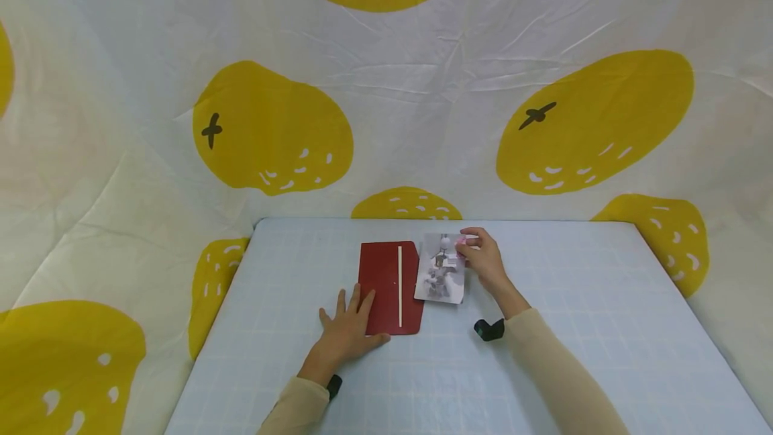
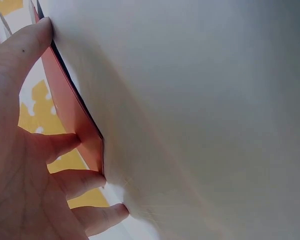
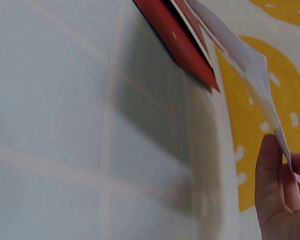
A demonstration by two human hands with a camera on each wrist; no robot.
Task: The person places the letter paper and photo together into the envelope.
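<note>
Left hand [image 1: 349, 333], fingers flat and spread, pressing red folder [image 1: 389, 287] on table [image 1: 574, 327]; right hand [image 1: 482, 259] pinching far corner of printed card [image 1: 441, 268] beside folder's right edge; best handled with folder pinned, card slid in level.

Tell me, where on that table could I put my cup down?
The table's right half, past the right hand, is bare, as is the far left corner. The middle is crowded: the left hand presses the red folder, and the right pinches a photo card.
</note>
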